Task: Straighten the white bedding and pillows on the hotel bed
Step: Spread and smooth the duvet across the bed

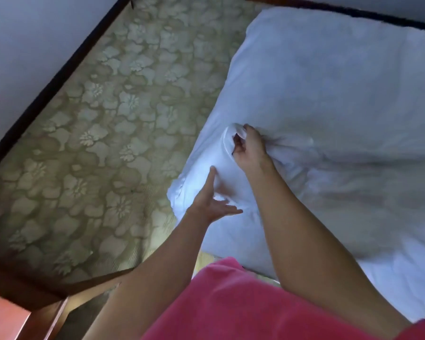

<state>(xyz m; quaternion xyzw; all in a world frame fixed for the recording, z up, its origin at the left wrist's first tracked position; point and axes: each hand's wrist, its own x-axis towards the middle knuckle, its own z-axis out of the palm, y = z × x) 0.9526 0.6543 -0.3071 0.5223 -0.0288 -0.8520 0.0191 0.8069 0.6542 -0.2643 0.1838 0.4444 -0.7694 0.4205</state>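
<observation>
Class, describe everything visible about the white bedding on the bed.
The white bedding is soft, puffy cloth, creased and bunched near its left edge. It covers the bed's right part, leaving the floral-patterned mattress bare beside it. The right hand grips a raised fold; the open left hand reaches to its corner.

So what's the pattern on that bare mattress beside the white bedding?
The mattress has a pale floral pattern on olive-tan, seen in the head view.

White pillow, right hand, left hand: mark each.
white pillow (329, 77), head view, bare upper face.
right hand (250, 149), head view, back of hand gripping a fabric fold.
left hand (212, 201), head view, open palm.
</observation>
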